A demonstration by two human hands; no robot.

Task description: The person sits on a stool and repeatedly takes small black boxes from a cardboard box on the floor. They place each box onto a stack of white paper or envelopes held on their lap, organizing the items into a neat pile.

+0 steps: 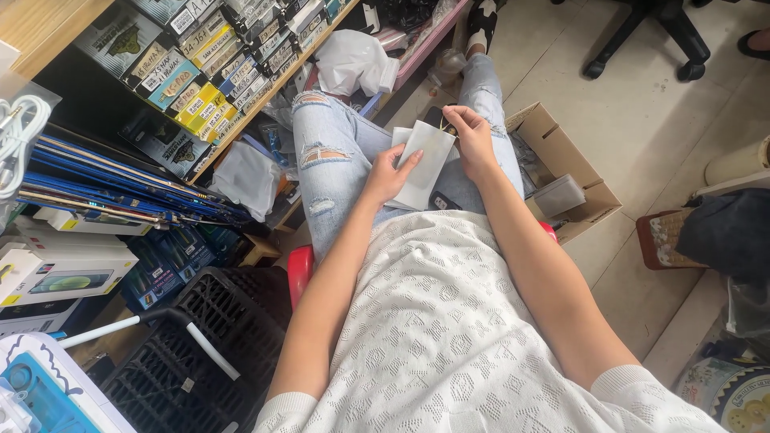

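Flat white rectangular packet (425,160), smooth and matt, held over the lap above ripped pale denim jeans (329,160). Left hand (387,175) clamps its lower left edge, thumb laid on the face; right hand (472,138) pinches its top right corner beside a dark flat object (441,122). Rows of small yellow, blue and grey boxes (200,72) fill the wooden shelf (48,24) at left; open cardboard box (573,172) stands on the floor at right.

Both forearms extended over lap; left hand (387,175) fingers curled, thumb up; right hand (472,138) pinching, fingertips down.
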